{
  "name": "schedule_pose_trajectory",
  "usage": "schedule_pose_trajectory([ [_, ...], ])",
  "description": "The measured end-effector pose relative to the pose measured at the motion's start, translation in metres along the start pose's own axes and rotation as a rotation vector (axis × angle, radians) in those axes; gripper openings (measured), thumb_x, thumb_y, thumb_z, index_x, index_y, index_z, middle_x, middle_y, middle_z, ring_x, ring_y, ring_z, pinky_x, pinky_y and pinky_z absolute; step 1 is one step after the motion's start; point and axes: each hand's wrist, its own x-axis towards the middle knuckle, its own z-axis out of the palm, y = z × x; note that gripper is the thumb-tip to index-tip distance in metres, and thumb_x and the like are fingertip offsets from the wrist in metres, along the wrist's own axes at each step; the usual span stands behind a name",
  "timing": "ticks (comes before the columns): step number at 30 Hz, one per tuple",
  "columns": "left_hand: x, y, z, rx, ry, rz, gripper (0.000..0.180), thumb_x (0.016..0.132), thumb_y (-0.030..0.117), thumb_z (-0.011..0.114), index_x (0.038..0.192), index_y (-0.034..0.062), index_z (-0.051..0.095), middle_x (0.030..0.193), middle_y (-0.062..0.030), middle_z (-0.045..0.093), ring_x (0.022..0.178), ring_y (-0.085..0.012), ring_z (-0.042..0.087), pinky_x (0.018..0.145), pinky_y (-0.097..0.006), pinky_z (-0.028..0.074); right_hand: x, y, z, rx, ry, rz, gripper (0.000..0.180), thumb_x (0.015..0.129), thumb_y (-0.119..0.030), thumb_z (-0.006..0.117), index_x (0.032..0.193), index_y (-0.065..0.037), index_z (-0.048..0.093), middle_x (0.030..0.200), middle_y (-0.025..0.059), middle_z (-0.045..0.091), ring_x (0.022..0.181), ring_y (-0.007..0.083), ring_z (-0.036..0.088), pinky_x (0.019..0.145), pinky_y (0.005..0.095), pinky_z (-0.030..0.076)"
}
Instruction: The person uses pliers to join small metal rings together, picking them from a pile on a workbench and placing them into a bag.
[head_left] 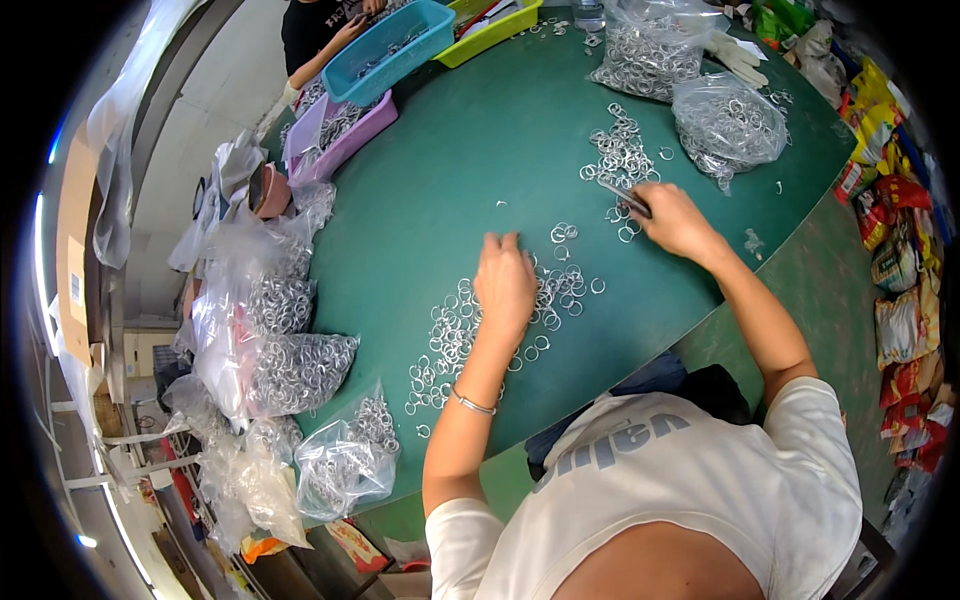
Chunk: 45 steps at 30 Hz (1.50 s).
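Small silver metal rings (455,325) lie loosely spread on a green table. My left hand (506,283) is over this spread with its fingers bent downward and close together. Those fingers are slightly blurred, and whatever they pinch is hidden. My right hand (677,222) is closed around a slim metal tool (627,199) with a dark grip; its exact kind is unclear. The tool points left, at the lower edge of a second heap of rings (622,145). A few rings (564,232) sit between the two groups.
Clear bags of rings stand at the far right (655,55) and along the left edge (298,372). Purple (350,143), blue (390,50) and yellow (490,33) baskets are at the far left, near another person's hands (360,20). A glove (737,58) lies beside the bags.
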Motion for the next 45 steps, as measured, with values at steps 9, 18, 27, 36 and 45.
schedule_pose_trajectory([
  [9,0.04,0.039,0.072,-0.239,-0.044,0.332,0.028,0.07,0.006,0.065,0.097,0.0007,0.058,0.099,-0.0138,0.052,0.092,-0.0304,0.049,0.079,-0.038,0.04,0.012,0.013,0.025,-0.137,0.121,0.063,0.022,0.069,-0.016,0.069,0.082,0.0,0.059,0.094,0.0161,0.056,0.081,0.0337,0.059,0.066,0.0435,0.047],
  [18,0.036,0.046,0.049,-0.645,-0.047,0.107,0.011,0.076,0.0,0.059,0.087,-0.0016,0.059,0.088,-0.0101,0.06,0.078,-0.0205,0.059,0.068,-0.03,0.045,0.008,0.004,-0.012,0.487,-0.066,0.091,0.017,0.076,-0.016,0.063,0.078,0.0,0.058,0.058,0.003,0.049,0.056,0.0116,0.044,0.052,0.0286,0.035],
  [27,0.024,0.05,0.015,-0.929,-0.139,-0.064,0.014,0.079,0.002,0.062,0.091,-0.0027,0.065,0.086,-0.0062,0.062,0.075,-0.0097,0.056,0.062,-0.022,0.044,-0.003,-0.011,-0.007,0.73,-0.168,0.006,0.014,0.08,-0.015,0.062,0.077,-0.002,0.057,0.059,-0.0037,0.044,0.056,0.0035,0.036,0.049,0.0227,0.029],
  [36,0.007,0.053,0.007,-1.412,-0.065,-0.389,0.016,0.076,0.0,0.064,0.092,-0.0053,0.063,0.079,-0.0062,0.062,0.068,-0.009,0.054,0.061,-0.018,0.043,-0.018,-0.027,0.0,0.611,0.027,-0.023,0.018,0.081,-0.017,0.058,0.078,0.0,0.055,0.058,0.0023,0.049,0.053,0.0127,0.044,0.05,0.03,0.036],
  [45,-0.012,0.051,0.002,-1.516,0.047,-0.428,0.015,0.072,-0.006,0.066,0.086,-0.0052,0.062,0.086,-0.0097,0.062,0.076,-0.0119,0.059,0.069,-0.022,0.048,-0.049,-0.055,0.001,0.097,-0.003,-0.074,0.025,0.081,-0.024,0.058,0.076,0.0,0.05,0.067,0.0172,0.056,0.064,0.0368,0.055,0.057,0.0449,0.042],
])
